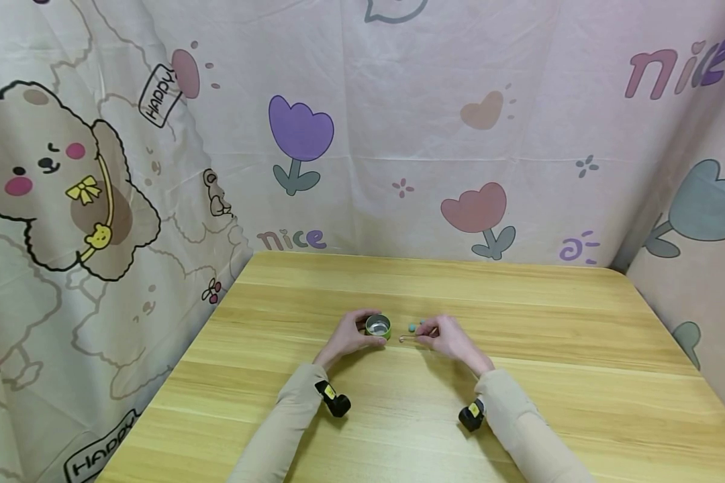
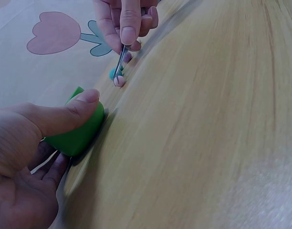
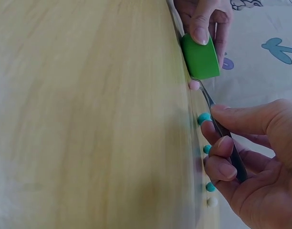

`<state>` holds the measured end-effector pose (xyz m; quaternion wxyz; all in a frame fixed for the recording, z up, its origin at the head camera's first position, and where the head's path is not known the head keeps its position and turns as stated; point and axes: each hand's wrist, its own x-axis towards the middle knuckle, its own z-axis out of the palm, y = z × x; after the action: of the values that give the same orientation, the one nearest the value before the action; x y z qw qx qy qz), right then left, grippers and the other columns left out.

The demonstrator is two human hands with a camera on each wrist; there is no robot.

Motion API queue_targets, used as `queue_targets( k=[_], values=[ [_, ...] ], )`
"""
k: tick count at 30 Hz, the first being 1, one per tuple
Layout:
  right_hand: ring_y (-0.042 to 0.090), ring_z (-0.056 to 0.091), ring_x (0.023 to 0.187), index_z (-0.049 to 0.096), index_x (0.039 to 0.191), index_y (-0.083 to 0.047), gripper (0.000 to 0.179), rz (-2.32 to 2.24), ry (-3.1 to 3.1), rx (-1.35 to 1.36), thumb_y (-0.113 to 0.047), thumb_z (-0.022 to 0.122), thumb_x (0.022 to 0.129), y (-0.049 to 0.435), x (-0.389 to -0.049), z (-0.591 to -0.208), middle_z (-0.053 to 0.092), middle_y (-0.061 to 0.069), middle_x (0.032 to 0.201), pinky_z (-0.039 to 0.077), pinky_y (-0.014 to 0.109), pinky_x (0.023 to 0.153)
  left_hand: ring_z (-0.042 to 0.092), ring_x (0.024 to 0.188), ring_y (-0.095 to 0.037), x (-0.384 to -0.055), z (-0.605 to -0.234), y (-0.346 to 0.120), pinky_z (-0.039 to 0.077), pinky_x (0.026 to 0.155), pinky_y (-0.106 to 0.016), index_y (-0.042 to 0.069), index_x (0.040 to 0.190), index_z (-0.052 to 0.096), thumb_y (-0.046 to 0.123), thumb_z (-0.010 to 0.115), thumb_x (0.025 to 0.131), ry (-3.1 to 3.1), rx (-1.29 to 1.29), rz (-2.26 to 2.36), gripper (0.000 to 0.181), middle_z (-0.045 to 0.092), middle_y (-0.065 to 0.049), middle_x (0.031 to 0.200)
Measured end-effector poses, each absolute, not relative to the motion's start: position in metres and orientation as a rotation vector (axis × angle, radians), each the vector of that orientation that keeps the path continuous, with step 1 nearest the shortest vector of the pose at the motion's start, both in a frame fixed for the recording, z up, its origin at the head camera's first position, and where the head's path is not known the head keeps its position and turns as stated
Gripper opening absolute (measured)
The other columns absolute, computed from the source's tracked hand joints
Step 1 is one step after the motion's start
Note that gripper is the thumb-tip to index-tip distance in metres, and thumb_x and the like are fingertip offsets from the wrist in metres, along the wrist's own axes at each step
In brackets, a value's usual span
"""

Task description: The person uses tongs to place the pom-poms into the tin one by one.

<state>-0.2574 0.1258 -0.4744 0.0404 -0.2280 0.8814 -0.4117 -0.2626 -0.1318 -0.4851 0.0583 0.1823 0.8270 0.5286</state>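
Note:
My left hand (image 1: pixel 352 334) grips a small round green tin (image 2: pixel 86 136), thumb on one side and fingers on the other. The tin stands upright on the table with its open top up, and its inside looks silvery. To its right, my right hand (image 1: pixel 450 337) pinches a pair of metal tweezers (image 3: pixel 235 160) that points toward the tin. A small pale pink ball (image 3: pixel 194 85) is at the tweezer tips, close beside the tin. Near the right fingers lie several teal balls, one teal ball (image 3: pixel 203 118) nearest the tips, and a whitish ball (image 3: pixel 212 202).
The wooden table (image 1: pixel 399 416) has light yellow grain. Behind it hangs a printed cloth (image 1: pixel 387 134) with flowers and words, and a bear-patterned cloth (image 1: pixel 54 235) hangs on the left. Each sleeved wrist carries a small black camera (image 1: pixel 337 402).

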Motion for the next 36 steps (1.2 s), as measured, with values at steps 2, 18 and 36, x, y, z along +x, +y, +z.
queue_targets(
  k=[2,18,36],
  values=[
    [0.008,0.06,0.069,0.076,0.092,0.001,0.006,-1.259,2.707,-0.713,-0.002,0.071,0.089,0.1255,-0.2578,-0.4745,0.074,0.012,0.084,0.051,0.017,0.061,0.065,0.115,-0.04,-0.2628,-0.4854,-0.1319,0.054,0.103,-0.049,-0.008,0.134,0.057,0.004,0.084,0.079,2.507,0.555,1.603,0.063,0.065,-0.027,0.128],
    [0.006,0.057,0.067,0.076,0.09,0.001,0.006,-1.28,2.699,-0.706,-0.002,0.071,0.089,0.1257,-0.2578,-0.4749,0.073,0.011,0.082,0.048,0.017,0.058,0.066,0.115,-0.04,-0.2633,-0.4857,-0.1315,0.054,0.103,-0.049,-0.007,0.133,0.057,0.003,0.084,0.079,2.5,0.551,1.612,0.062,0.065,-0.027,0.127],
    [0.004,0.053,0.06,0.077,0.095,0.001,0.01,-1.33,2.671,-0.681,-0.005,0.07,0.09,0.1242,-0.2555,-0.466,0.076,0.013,0.087,0.044,0.016,0.051,0.064,0.116,-0.044,-0.2637,-0.4871,-0.1318,0.052,0.104,-0.054,-0.01,0.133,0.056,0.0,0.083,0.079,2.49,0.574,1.643,0.062,0.064,-0.03,0.127]
  ],
)
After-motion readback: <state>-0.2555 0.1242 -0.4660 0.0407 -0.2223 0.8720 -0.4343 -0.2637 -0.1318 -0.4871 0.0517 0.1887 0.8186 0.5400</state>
